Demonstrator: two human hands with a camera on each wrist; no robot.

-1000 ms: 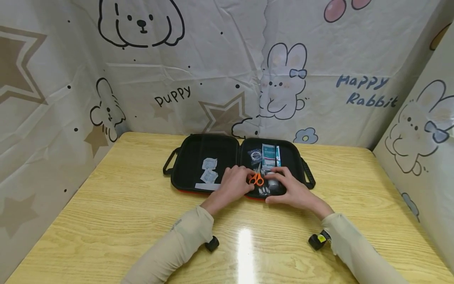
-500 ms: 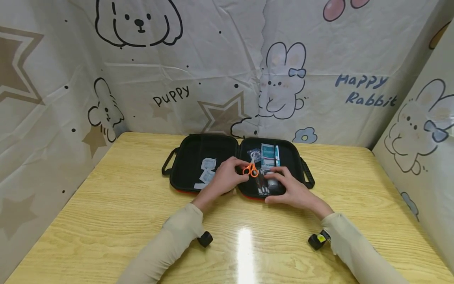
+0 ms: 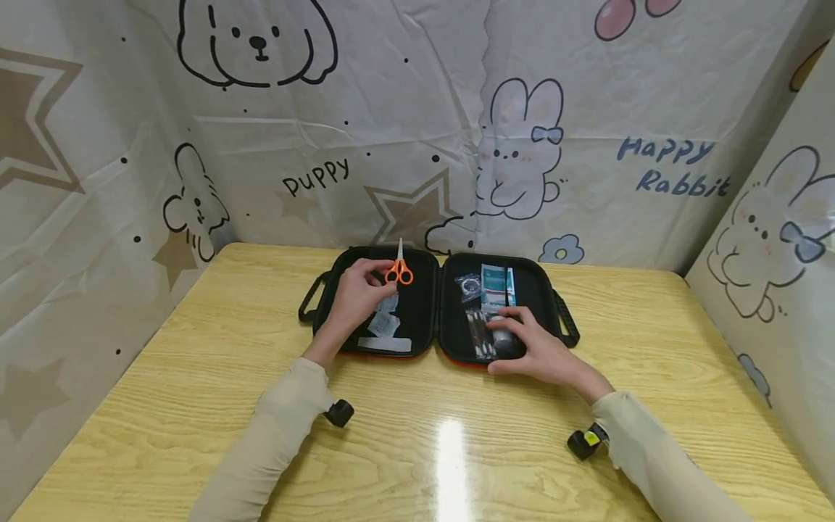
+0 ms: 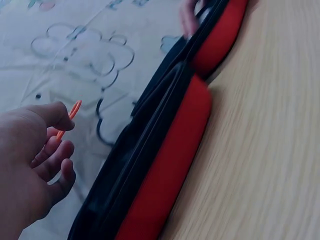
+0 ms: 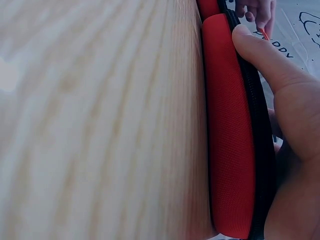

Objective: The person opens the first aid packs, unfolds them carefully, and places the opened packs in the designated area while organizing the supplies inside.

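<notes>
In the head view my left hand [image 3: 357, 290] pinches a pair of small scissors [image 3: 399, 272] by their orange handles, with the blades pointing up. It holds them above the left half of an open black case [image 3: 419, 308] with a red outside. In the left wrist view thumb and forefinger meet on the orange handle loop [image 4: 75, 109]. My right hand [image 3: 538, 348] arches over the right half, fingers spread above a dark rounded item [image 3: 504, 339] and beside a clear packet of cotton swabs [image 3: 479, 335]. Its thumb [image 5: 267, 55] lies at the case's front rim in the right wrist view.
Small white packets [image 3: 385, 324] and a white strip [image 3: 385, 344] lie in the left half. A teal-and-white packet [image 3: 493, 284] under a black strap and a small clear bag [image 3: 468, 287] are in the right half. A printed cloth [image 3: 391, 145] stands behind the wooden table [image 3: 261, 312].
My left hand has lifted the scissors out of the right half and carried them leftward and up over the left half. The right hand has kept its place.
</notes>
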